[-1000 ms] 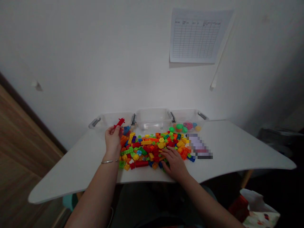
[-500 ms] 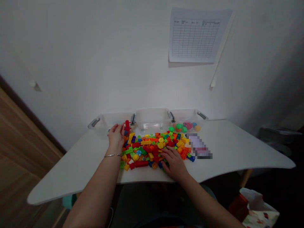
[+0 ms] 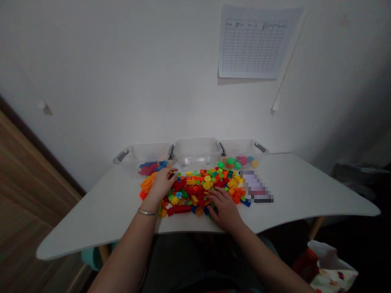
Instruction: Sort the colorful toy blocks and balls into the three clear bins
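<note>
A heap of coloured building blocks (image 3: 198,191) lies in the middle of the white table (image 3: 91,219). My left hand (image 3: 162,183) rests on the heap's left part, fingers spread towards the far side, and holds nothing that I can see. My right hand (image 3: 222,205) lies flat on the heap's near right edge, fingers apart. Behind the heap stand three clear bins. The left bin (image 3: 143,156) holds red and blue pieces (image 3: 151,167). The middle bin (image 3: 197,152) looks empty. The right bin (image 3: 244,150) holds round coloured pieces (image 3: 236,162).
A blurred flat object (image 3: 255,187) lies right of the heap. A printed sheet (image 3: 252,42) hangs on the wall. A brown wooden panel (image 3: 24,183) stands on the left, and a patterned bag (image 3: 331,268) sits low on the right.
My left hand held a red piece up by the left bin. That piece is gone from it, and the hand has come down onto the heap. My right hand has hardly moved.
</note>
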A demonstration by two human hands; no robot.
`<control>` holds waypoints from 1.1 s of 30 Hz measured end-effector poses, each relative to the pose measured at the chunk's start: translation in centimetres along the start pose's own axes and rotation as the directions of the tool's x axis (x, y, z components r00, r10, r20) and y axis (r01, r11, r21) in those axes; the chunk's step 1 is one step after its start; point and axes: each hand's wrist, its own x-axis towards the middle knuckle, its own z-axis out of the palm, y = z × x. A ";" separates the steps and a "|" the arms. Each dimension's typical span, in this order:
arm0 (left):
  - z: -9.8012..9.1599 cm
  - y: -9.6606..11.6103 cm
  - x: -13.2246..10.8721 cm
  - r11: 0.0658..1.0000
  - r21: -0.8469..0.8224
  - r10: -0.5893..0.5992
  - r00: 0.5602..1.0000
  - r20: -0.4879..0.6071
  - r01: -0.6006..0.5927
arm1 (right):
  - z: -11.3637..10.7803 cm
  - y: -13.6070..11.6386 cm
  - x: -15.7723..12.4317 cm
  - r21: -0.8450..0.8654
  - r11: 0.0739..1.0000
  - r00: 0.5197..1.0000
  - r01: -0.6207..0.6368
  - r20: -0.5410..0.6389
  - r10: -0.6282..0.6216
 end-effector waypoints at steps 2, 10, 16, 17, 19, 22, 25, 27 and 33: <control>0.3 0.6 -1.0 0.980 0.179 0.061 0.988 0.142 -0.086 | 0.0 0.0 0.0 0.000 1.000 1.000 0.001 -0.001 -0.001; 0.3 2.7 -4.4 0.825 0.544 0.039 0.977 0.210 -0.150 | 0.0 0.0 0.0 -0.003 1.000 1.000 0.000 -0.007 0.000; 0.6 3.3 -4.6 0.772 0.611 0.007 0.963 0.271 -0.178 | 0.1 0.1 0.0 0.006 1.000 1.000 0.003 -0.013 -0.003; 0.6 3.4 -4.5 0.771 0.612 0.011 0.964 0.267 -0.178 | 0.1 0.1 0.0 0.007 1.000 1.000 0.002 -0.013 -0.002; 0.7 3.3 -4.4 0.778 0.602 0.021 0.966 0.257 -0.177 | 0.1 0.1 0.0 0.007 1.000 1.000 0.001 -0.015 -0.001; 0.9 2.9 -4.3 0.818 0.550 0.040 0.970 0.240 -0.169 | 0.1 0.0 0.0 0.006 1.000 1.000 0.005 -0.014 -0.005; 1.0 2.3 -4.1 0.891 0.434 0.062 0.982 0.181 -0.136 | 0.1 0.0 0.0 0.008 1.000 1.000 0.009 -0.014 -0.009; 1.1 1.9 -3.9 0.939 0.331 0.052 0.991 0.120 -0.089 | 0.1 0.0 0.0 0.008 1.000 1.000 0.008 -0.019 -0.008; 0.6 1.2 -2.9 1.000 0.010 -0.002 0.982 -0.191 0.004 | 0.0 0.0 0.0 0.010 1.000 1.000 0.014 -0.020 -0.013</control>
